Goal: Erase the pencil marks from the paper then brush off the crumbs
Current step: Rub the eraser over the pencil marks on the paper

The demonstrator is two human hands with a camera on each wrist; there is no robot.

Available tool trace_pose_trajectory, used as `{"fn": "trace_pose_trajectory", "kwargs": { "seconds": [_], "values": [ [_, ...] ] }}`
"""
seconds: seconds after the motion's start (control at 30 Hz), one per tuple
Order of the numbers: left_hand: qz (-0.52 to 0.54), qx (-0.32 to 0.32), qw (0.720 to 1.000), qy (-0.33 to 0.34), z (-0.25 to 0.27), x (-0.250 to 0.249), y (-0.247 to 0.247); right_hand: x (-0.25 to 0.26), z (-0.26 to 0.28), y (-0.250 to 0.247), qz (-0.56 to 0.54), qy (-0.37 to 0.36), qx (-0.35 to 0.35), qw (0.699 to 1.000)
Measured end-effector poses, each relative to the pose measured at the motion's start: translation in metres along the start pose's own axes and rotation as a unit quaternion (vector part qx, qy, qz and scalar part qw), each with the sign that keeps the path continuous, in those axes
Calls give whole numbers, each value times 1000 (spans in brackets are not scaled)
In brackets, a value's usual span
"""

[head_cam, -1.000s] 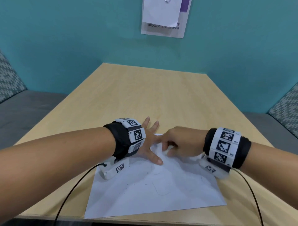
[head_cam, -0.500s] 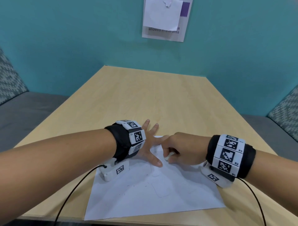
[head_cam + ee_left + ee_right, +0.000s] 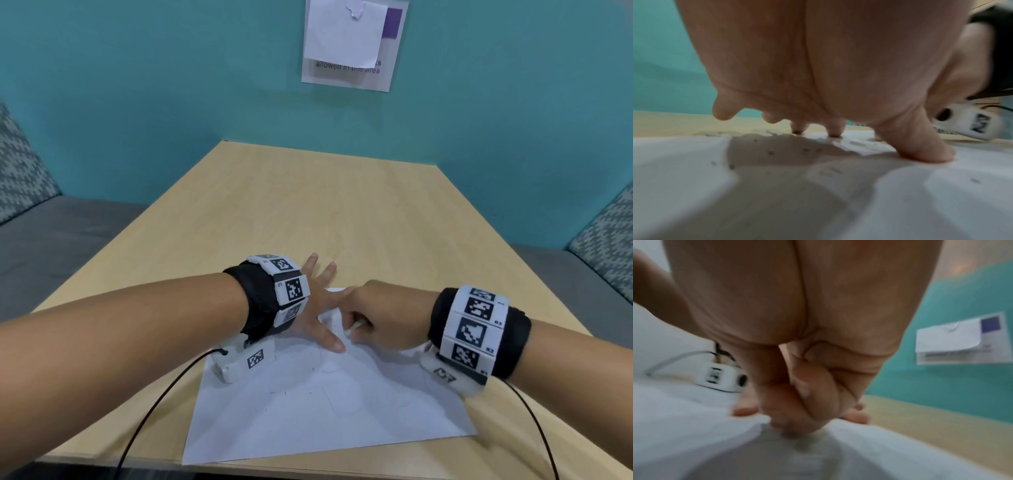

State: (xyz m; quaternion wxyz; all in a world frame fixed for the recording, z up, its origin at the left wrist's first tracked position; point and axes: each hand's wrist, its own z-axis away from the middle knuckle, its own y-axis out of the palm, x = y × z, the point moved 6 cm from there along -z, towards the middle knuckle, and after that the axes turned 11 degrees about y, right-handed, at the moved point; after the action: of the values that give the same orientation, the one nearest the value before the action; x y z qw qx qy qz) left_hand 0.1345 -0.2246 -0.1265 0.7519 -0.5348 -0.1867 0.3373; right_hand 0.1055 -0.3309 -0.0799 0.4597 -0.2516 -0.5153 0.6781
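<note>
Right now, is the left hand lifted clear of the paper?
No, the left hand presses its spread fingertips down on the paper.

The eraser (image 3: 354, 329) is showing only as a small white bit under the curled fingers of the right hand (image 3: 383, 317); in the right wrist view blur is hiding it fully. The far corner of the paper (image 3: 318, 411) is lying hidden under both hands. The pencil marks (image 3: 284, 392) are too faint to read. The wall notice (image 3: 352, 65) is half covered by a white sheet, and its text is partly cut. Both forearms are running out of the head view.
</note>
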Motion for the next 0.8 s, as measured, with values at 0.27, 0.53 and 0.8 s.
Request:
{"fn": "trace_pose_trajectory", "kwargs": {
  "seconds": [0.27, 0.53, 0.8],
  "values": [
    [-72, 3, 997, 11, 27, -10, -2, -4, 1, 8, -10, 5, -5, 1000],
    [-1, 11, 1000, -5, 45, 7, 28, 19, 8, 11, -21, -10, 26, 999],
    [11, -9, 1000, 5, 43, 7, 29, 17, -8, -5, -13, -6, 4, 1000]
  ]
}}
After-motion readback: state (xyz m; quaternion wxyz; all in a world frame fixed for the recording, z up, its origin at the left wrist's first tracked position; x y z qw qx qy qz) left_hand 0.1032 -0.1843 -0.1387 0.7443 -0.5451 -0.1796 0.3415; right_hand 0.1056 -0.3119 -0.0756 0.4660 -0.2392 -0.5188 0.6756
